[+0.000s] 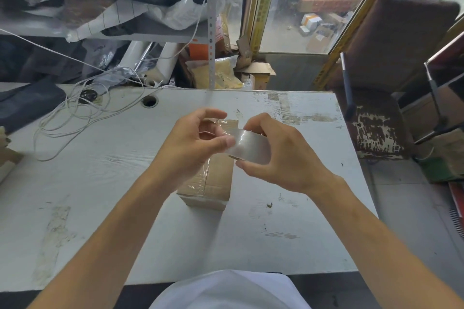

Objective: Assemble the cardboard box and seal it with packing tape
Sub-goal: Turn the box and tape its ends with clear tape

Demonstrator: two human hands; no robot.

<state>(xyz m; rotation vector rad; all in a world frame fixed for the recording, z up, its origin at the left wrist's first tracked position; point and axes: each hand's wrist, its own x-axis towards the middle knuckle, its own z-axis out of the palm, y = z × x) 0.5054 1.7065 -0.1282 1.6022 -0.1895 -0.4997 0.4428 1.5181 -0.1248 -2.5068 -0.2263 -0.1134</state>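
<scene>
A small cardboard box [213, 183] lies on the white table [288, 208], near the middle, with clear tape already along its top seam; both hands are raised just above it; the right hand [283, 158] curls around a roll of packing tape [251, 148], thumb below and fingers over the far edge; the left hand [193, 143] pinches the loose end of the tape at the roll's left side with its thumb; a tangle of white cable [82, 113] lies at the far left of the table
</scene>
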